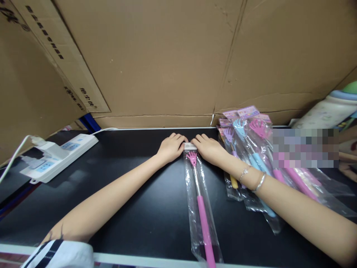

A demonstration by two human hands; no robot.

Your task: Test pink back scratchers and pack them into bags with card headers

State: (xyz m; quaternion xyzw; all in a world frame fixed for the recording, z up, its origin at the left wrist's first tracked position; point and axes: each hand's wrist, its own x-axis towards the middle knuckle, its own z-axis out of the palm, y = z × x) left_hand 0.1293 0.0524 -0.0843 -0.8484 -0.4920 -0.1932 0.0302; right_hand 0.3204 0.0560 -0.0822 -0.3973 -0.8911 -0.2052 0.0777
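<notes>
A pink back scratcher in a clear plastic bag [202,208] lies lengthwise on the black tabletop [134,178], its hand-shaped head pointing away from me. My left hand [170,147] and my right hand [209,149] meet at the bag's far end, fingers curled and pinching the white top strip [190,146] from either side. Two bracelets sit on my right wrist.
A pile of bagged scratchers [251,149] in pink, blue and purple lies to the right, partly under my right forearm. A white power strip [60,156] with plugs sits at the left. Cardboard sheets [167,59] wall the back and left. A bottle [326,109] lies far right.
</notes>
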